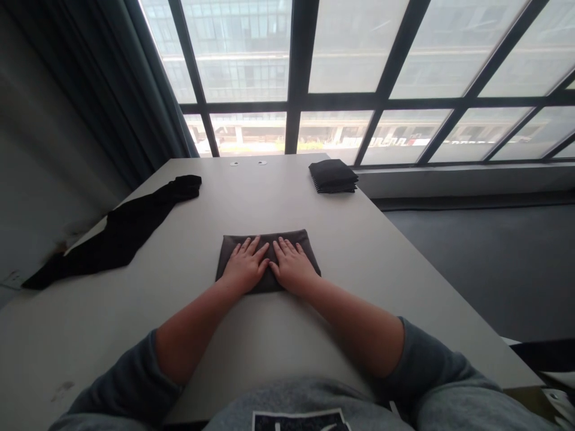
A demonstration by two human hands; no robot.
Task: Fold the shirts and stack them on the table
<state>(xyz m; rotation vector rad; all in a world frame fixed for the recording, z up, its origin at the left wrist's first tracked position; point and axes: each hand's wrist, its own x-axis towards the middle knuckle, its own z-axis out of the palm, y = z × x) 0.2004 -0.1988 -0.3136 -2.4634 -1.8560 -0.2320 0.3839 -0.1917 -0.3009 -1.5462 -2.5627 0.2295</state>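
A dark grey folded cloth (265, 284) lies flat as a neat rectangle on the white table, squared toward me. My left hand (245, 263) rests palm down on its left half, fingers spread. On the right half my right hand (291, 264) lies flat in the same way, with the two thumbs nearly meeting at the middle. Neither hand grips the cloth; both press on its top. What kind of garment or fabric piece it is, I cannot tell.
A stack of folded dark cloths (333, 175) sits at the table's far right corner. Along the left edge stretches a loose black garment (135, 230), partly hanging over. The white table (359, 263) reaches to large windows, and a dark curtain (130, 90) hangs at the left.
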